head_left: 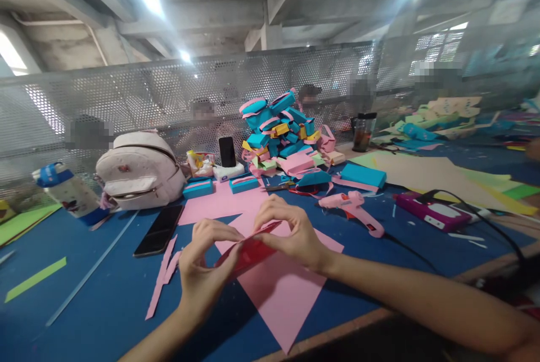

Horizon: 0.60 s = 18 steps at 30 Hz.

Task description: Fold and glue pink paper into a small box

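Both hands pinch a small red piece of paper (247,254) just above a pink sheet (280,289) on the blue table (101,300). My left hand (206,272) grips its lower left end. My right hand (291,232) holds its upper right end with curled fingers. The red piece is bent between them. Pink paper strips (162,277) lie to the left of my left hand.
A black phone (159,229) lies flat at left, near a pale backpack (139,169) and a bottle (70,193). A pink glue gun (352,211) with black cord lies at right. A pile of blue, pink and yellow paper boxes (280,134) stands behind, before a mesh fence.
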### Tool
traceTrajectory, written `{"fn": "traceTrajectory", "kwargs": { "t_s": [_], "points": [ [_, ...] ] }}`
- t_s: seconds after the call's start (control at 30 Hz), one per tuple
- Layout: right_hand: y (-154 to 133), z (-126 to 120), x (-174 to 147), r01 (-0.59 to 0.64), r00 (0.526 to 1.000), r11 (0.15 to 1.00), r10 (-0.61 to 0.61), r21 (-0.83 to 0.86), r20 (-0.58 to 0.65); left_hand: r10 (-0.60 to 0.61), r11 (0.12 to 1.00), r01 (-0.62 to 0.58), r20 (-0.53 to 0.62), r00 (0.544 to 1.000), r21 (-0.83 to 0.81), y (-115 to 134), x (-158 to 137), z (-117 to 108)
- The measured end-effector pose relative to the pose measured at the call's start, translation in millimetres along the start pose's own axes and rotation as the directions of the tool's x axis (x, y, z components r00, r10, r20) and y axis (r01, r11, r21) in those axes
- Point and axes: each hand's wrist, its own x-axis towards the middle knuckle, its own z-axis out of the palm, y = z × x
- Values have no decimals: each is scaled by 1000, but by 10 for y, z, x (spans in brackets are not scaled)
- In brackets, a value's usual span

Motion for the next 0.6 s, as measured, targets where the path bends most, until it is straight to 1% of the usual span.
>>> {"fn": "traceTrajectory", "kwargs": {
  "t_s": [0.1,0.33,0.6],
  "points": [
    [7,10,-16,-1,1000,1000,1,-6,3,-46,999,46,-4,999,-23,-1,-18,16],
    [34,23,-36,5,1000,1000,-5,-2,10,-70,995,70,5,998,-66,-7,-19,25],
    [34,31,-34,-56,998,998,56,36,8,-152,969,155,30,988,-192,-15,-8,36]
  ]
}}
